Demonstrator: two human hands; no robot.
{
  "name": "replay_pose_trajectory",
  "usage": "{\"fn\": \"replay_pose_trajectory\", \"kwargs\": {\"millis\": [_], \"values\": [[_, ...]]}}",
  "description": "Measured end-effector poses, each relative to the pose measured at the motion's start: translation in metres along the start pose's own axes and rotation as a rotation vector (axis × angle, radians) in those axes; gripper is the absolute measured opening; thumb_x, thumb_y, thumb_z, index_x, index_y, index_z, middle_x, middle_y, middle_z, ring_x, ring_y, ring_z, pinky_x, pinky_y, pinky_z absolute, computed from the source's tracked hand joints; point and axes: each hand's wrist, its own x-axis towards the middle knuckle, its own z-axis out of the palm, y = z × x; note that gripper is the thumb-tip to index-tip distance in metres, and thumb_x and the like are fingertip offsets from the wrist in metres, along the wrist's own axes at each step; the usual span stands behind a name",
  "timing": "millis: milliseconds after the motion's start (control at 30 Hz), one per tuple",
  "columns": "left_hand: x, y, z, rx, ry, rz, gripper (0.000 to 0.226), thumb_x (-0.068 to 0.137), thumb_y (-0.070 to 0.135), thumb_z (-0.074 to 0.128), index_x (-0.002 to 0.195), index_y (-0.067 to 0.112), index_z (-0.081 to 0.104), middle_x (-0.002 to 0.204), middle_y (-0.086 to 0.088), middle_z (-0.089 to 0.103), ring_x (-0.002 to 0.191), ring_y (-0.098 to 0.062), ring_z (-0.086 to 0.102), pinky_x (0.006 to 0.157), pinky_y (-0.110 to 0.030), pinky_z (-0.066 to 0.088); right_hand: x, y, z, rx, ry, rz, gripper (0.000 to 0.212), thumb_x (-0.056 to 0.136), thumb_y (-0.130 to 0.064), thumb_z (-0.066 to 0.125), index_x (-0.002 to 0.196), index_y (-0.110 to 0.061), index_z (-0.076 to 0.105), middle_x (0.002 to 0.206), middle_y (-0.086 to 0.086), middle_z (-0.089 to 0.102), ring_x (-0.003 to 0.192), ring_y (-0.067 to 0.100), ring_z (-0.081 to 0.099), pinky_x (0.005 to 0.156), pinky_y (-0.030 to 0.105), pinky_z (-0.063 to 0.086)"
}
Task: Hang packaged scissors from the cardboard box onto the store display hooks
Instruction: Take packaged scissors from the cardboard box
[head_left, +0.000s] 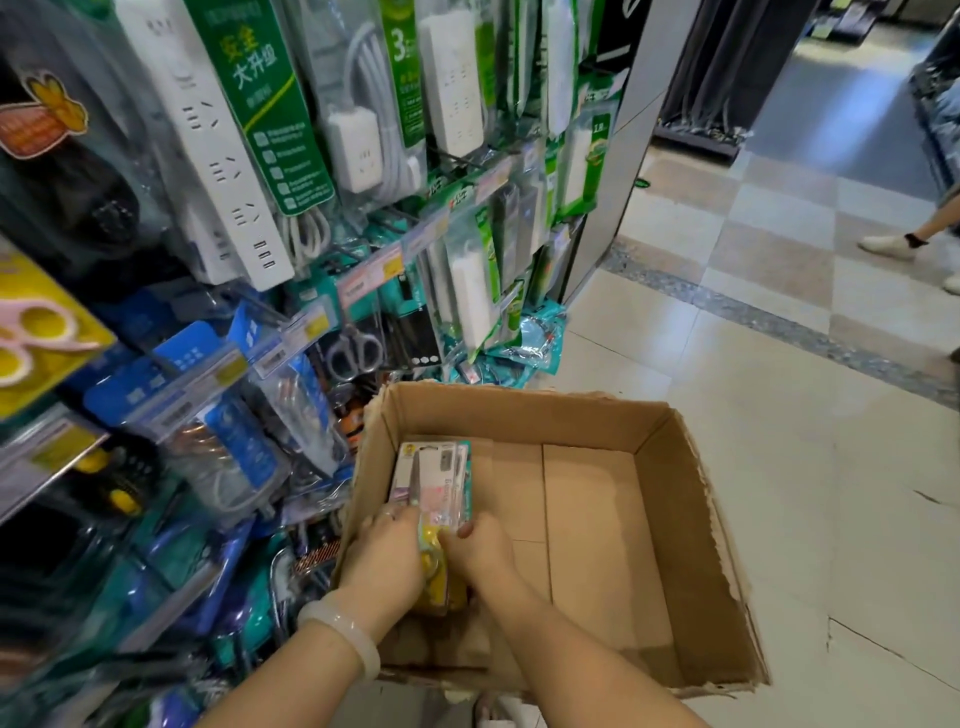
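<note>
An open cardboard box (670, 525) sits on the floor in front of the display. In its left part lies a stack of packaged scissors (434, 483) with yellow handles at the near end. My left hand (387, 558) grips the stack from the left, and my right hand (480, 553) grips it from the right, thumb on top. The display hooks (363, 270) with price tags stand to the left, hung with packages, among them grey-handled scissors (353, 353) and pink-handled scissors (31, 338).
Power strips in green packaging (249, 119) fill the upper rack. Blue packaged goods (218, 415) crowd the lower rows beside the box. Tiled floor (779, 415) stretches right, where a person's foot in a white shoe (888, 244) shows.
</note>
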Motion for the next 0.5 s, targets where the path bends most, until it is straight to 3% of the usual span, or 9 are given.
{"fn": "replay_pose_trajectory", "kwargs": {"millis": [67, 133, 333, 400, 500], "values": [[-0.003, 0.000, -0.003, 0.007, -0.013, -0.020, 0.043, 0.091, 0.022, 0.047, 0.134, 0.022, 0.045, 0.133, -0.004, 0.048, 0.122, -0.025, 0.046, 0.103, -0.033, 0.038, 0.001, 0.000, 0.008, 0.041, 0.000, -0.020, 0.048, 0.075, -0.032, 0.076, 0.110, -0.011, 0.052, 0.114, 0.007, 0.063, 0.108, 0.025, 0.060, 0.073, 0.022, 0.040], [-0.003, -0.001, -0.004, 0.013, -0.013, -0.038, 0.044, 0.090, 0.017, 0.046, 0.134, 0.021, 0.045, 0.133, -0.005, 0.047, 0.123, -0.026, 0.046, 0.102, -0.034, 0.038, 0.001, 0.000, 0.015, 0.042, -0.005, -0.052, 0.062, 0.066, -0.030, 0.082, 0.117, -0.010, 0.052, 0.114, 0.005, 0.065, 0.104, 0.023, 0.063, 0.076, 0.025, 0.048], [-0.009, 0.005, -0.009, -0.088, -0.006, -0.104, 0.043, 0.093, 0.018, 0.044, 0.136, 0.018, 0.043, 0.134, -0.008, 0.047, 0.123, -0.027, 0.046, 0.101, -0.036, 0.039, 0.014, 0.008, 0.004, -0.020, -0.092, 0.063, 0.038, 0.071, -0.022, 0.077, 0.105, -0.007, 0.065, 0.101, 0.007, 0.069, 0.087, 0.019, 0.065, 0.066, 0.026, 0.049], [-0.007, 0.006, -0.011, -0.165, 0.005, -0.156, 0.038, 0.094, 0.020, 0.045, 0.132, 0.015, 0.046, 0.131, -0.008, 0.050, 0.120, -0.027, 0.050, 0.099, -0.036, 0.043, 0.014, 0.009, -0.004, -0.047, -0.114, 0.065, 0.019, 0.075, -0.019, 0.076, 0.084, -0.011, 0.062, 0.088, 0.005, 0.066, 0.075, 0.018, 0.060, 0.057, 0.025, 0.045], [-0.006, 0.010, -0.015, -0.315, -0.017, -0.224, 0.040, 0.097, 0.029, 0.048, 0.132, 0.013, 0.045, 0.133, -0.010, 0.050, 0.120, -0.027, 0.051, 0.097, -0.034, 0.043, 0.011, 0.012, -0.018, 0.014, -0.129, 0.070, 0.032, 0.080, -0.011, 0.073, 0.066, -0.019, 0.045, 0.067, -0.002, 0.053, 0.055, 0.009, 0.050, 0.042, 0.018, 0.041]]}}
